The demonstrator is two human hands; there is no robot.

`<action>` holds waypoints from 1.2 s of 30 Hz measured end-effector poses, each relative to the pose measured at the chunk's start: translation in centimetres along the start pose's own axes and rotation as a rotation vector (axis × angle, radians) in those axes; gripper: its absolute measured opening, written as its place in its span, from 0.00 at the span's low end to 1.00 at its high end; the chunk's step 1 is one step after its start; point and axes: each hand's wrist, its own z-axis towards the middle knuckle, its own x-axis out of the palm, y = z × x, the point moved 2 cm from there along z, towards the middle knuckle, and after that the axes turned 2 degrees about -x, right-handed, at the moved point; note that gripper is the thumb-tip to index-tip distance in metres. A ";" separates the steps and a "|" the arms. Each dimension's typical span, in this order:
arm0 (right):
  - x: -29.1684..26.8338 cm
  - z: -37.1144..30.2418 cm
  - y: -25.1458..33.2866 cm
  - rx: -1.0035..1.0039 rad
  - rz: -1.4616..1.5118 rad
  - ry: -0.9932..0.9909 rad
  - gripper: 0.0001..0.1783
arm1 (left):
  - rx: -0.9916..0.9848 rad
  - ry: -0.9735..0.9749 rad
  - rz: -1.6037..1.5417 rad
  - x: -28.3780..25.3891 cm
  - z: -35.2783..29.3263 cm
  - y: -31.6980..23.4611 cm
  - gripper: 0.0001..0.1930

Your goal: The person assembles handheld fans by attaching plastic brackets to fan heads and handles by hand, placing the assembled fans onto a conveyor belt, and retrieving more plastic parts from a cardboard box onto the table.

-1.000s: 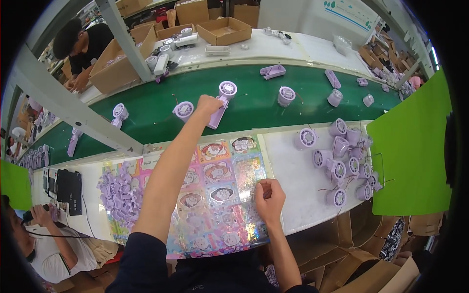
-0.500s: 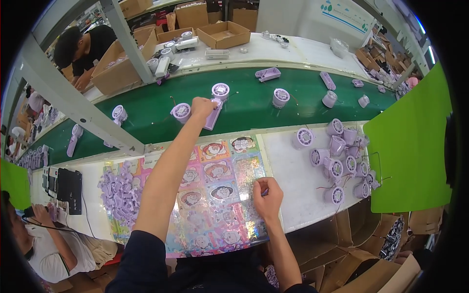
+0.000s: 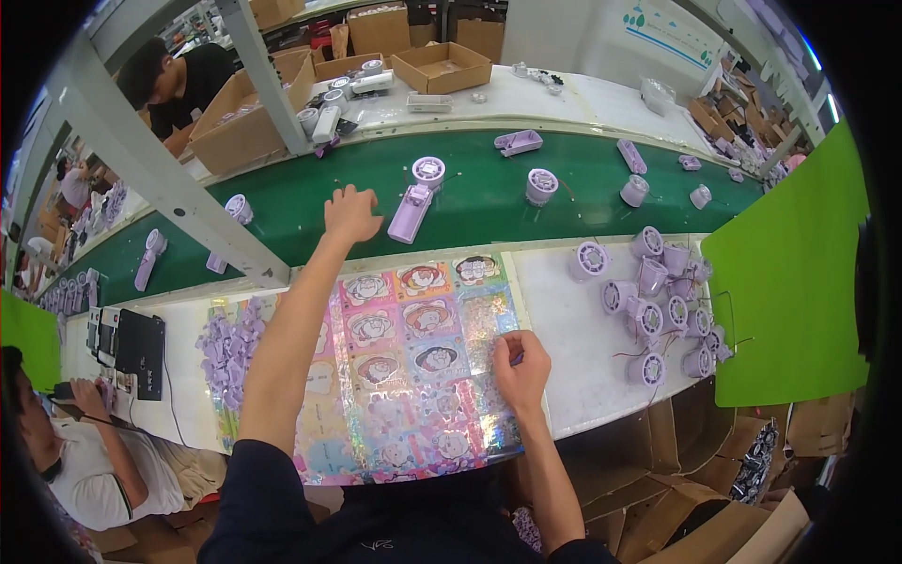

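Note:
My left hand [image 3: 352, 216] reaches over the green belt, its fingers curving down around a lilac round fan head, which the hand covers; only a wire tip shows beyond the fingertips. Right of it on the belt lies a lilac handle shell [image 3: 408, 222] with a small lilac piece [image 3: 416, 195] on its upper end, touching or close to another round fan head [image 3: 428, 171]. My right hand [image 3: 522, 367] is closed above the right edge of the shiny cartoon-printed sheet [image 3: 437, 320]. A bit of something dark shows between its fingers, too small to name.
Several lilac fan heads [image 3: 648, 320] with wires cluster on the white table at right. A heap of small lilac parts [image 3: 230, 352] lies at left. A metal post [image 3: 178, 169] slants across the left side. Co-workers sit at far left and across the belt.
My left hand has left the small lilac piece on the handle shell and moved left onto the neighbouring fan head. My right hand stays closed in nearly the same place. The view has shifted slightly.

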 end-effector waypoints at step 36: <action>20.3 -0.8 17.1 -0.529 0.104 1.110 0.18 | 0.689 -0.380 -0.354 4.6 -32.3 1.7 0.11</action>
